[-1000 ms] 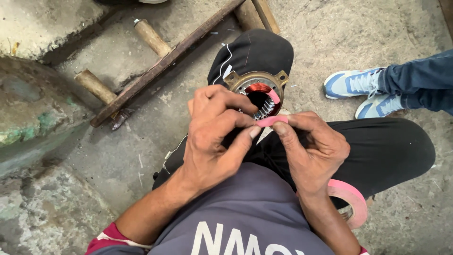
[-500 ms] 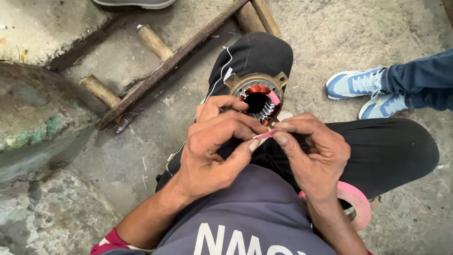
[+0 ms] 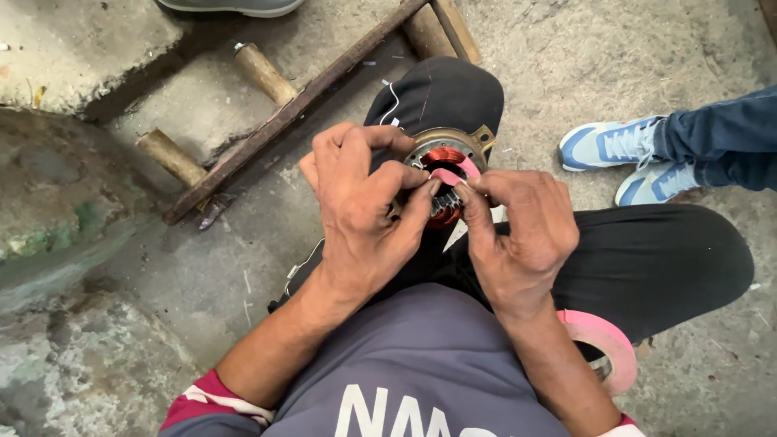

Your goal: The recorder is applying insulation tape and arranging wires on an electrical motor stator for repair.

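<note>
Hands pinch pink tape (image 3: 446, 175) over the stator (image 3: 447, 162) on the knee: left hand (image 3: 364, 214) and right hand (image 3: 518, 235) both clamped on it.

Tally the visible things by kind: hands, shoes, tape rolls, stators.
Hands: 2, left hand and right hand, both pinching pink tape at the stator
Shoes: 3, two blue shoes, one grey shoe
Tape rolls: 1, pink roll
Stators: 1
Total: 7

Centre: round brass-coloured metal motor stator (image 3: 450, 150) with copper-red windings, pink tape strip (image 3: 446, 176). Lower right: pink tape roll (image 3: 603, 340). Upper right: blue-and-white sneakers (image 3: 623, 154).
</note>
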